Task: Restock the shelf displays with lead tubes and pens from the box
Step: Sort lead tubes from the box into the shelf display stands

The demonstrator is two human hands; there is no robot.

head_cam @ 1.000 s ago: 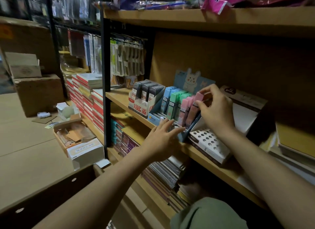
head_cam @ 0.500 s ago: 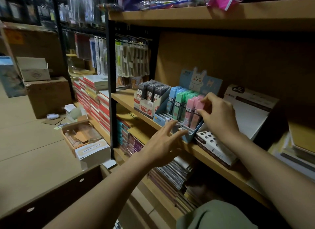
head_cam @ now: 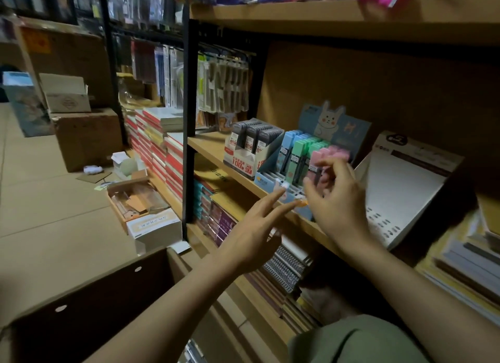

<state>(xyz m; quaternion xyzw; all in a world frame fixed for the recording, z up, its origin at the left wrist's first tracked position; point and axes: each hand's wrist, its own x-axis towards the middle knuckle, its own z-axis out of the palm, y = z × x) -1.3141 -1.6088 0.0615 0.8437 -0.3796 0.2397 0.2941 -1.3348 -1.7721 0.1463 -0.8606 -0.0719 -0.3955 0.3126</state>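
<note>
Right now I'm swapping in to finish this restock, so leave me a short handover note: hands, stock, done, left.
Left hand: open, fingers stretched toward the shelf edge, holding nothing.
Right hand: fingers loosely curled in front of the pink lead tubes; too blurred to tell whether it holds one.
Rabbit display holds blue, green and pink tubes; the dark lead tubes stand in the red-and-white tray beside it.
Done: the tube rows look full.
Left: the white pen display to the right shows empty holes. Box sits at lower left.
</note>
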